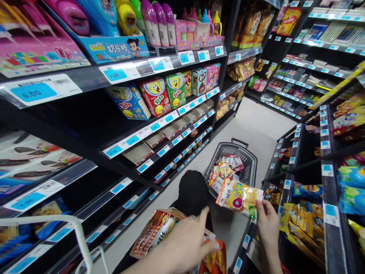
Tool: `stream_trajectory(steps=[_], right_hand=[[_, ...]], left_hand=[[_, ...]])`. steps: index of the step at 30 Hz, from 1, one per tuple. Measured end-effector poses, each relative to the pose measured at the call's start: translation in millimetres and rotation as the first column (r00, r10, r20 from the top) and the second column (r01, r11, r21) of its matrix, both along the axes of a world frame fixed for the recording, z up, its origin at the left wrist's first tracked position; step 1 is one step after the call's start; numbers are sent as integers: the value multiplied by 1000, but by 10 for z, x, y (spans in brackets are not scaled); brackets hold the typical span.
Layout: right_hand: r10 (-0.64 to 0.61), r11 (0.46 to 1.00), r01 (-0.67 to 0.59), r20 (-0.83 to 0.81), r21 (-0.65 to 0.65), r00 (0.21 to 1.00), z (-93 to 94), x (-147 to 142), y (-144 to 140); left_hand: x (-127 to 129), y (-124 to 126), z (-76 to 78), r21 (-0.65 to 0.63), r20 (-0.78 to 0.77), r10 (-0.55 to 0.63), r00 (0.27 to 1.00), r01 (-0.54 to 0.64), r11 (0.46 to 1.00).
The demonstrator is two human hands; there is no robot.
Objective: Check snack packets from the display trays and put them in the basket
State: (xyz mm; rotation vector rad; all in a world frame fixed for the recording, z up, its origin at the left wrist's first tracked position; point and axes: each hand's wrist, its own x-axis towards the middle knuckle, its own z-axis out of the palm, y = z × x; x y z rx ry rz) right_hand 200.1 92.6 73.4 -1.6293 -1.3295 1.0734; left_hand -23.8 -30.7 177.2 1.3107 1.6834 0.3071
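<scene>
My right hand (268, 217) grips one end of a white and orange packet of gummy candy (238, 196), thumb on its corner. The packet is held out over the near end of a grey shopping basket (251, 167). Inside the basket lie several similar small packets (228, 163). My left hand (185, 234) is over my lap, fingers apart and slightly blurred. Beneath and beside it is a stack of orange-striped snack packets (159, 230), partly hidden by the hand. Another orange packet (213, 260) shows below the fingers; whether they touch it I cannot tell.
Shelves with blue price tags (122, 144) run along my left, holding snack boxes (155, 97) and toy-shaped sweets. To the right, lower shelves hold yellow snack bags (303, 228). A white curved metal bar (57, 220) juts in at lower left. Pale floor (253, 118) stretches ahead.
</scene>
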Motion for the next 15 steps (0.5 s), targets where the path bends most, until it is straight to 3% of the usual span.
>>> stream_trajectory(steps=[2, 4, 7, 10, 15], right_hand=[[-82, 997, 80, 85, 18, 993, -215, 31, 257], [-107, 994, 109, 147, -1, 983, -430, -40, 530], [-86, 990, 106, 203, -91, 975, -706, -295, 912], [6, 979, 33, 191, -202, 982, -883, -537, 1168], [163, 939, -136, 61, -315, 985, -970, -608, 1188]], left_hand=[[132, -68, -37, -144, -121, -230, 966, 212, 967], [266, -90, -119, -247, -198, -344, 918, 293, 924], [388, -86, -262, -236, -252, -301, 920, 243, 941], [343, -128, -338, -178, -260, -252, 932, 210, 961], [-35, -296, -210, -56, -137, -91, 986, 84, 995]])
